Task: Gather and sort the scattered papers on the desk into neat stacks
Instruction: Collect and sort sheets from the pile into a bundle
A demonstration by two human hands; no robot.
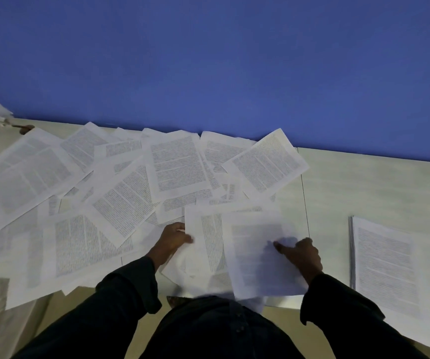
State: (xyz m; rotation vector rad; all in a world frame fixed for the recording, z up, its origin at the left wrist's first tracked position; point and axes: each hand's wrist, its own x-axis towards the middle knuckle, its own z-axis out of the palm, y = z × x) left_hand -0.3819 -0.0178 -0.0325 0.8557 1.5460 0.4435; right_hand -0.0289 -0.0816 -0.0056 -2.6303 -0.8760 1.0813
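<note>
Left hand (173,238): fingers curled, pinching the left edge of a printed sheet (206,242) with the thumb on top; dark sleeve to the wrist.
Right hand (299,253): index finger stretched out and pressing flat on the blurred top sheet (255,257), the other fingers loosely bent; nothing is gripped.
Sheets between the hands: thin white paper with dense black type, rectangular, overlapping at slight angles; the top sheet is motion-blurred and its near edge hangs over the desk edge.
Scattered papers (130,182): beyond and left of the left hand, a loose spread of flat printed pages lying askew over one another, some with two columns of text.
Neat stack (382,260): well apart on the outer side of the right hand, edges squared, many layers showing along its left side.
Desk (359,182): pale, smooth, matt surface, with a thin seam running just beyond the right hand.
Wall (208,60): plain blue, flat, behind the desk.
</note>
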